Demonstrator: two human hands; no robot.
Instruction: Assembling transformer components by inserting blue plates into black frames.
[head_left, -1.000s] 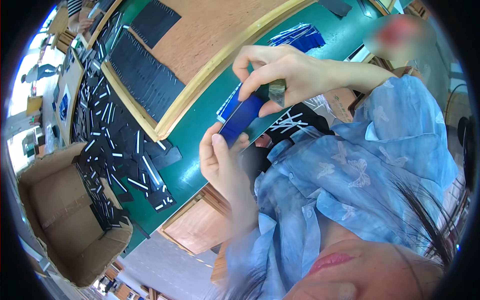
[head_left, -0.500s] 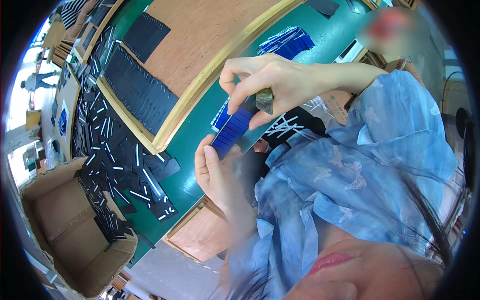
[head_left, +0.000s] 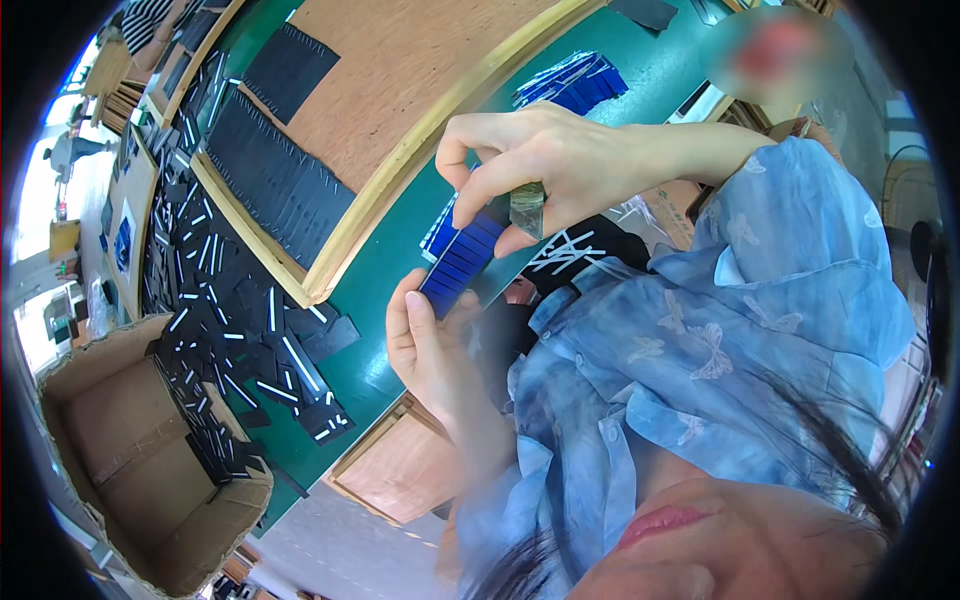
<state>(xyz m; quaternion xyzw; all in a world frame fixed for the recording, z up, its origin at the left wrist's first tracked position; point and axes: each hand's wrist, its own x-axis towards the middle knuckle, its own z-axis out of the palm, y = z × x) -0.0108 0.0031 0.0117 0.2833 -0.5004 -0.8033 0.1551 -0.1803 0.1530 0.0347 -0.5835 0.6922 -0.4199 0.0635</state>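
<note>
The left hand [head_left: 437, 345] pinches one end of a blue panel [head_left: 462, 268]; the parted fingers of the right hand [head_left: 545, 160] span and grip its other end, retaining a greenish block [head_left: 527, 209].

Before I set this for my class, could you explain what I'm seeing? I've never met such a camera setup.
There is no machine here: these are a person's own bare hands. One wide fisheye camera worn on the head looks down, so straight edges bend near the rim, and the wearer's blue shirt shows too.

The left hand and right hand hold a small blue panel with dark lines between them. A greenish block is also tucked in the right hand.

On the green table lie a wood-framed board with black sheets, a pile of blue pieces, and scattered black pieces with white strips. An open cardboard box is at the lower left.
</note>
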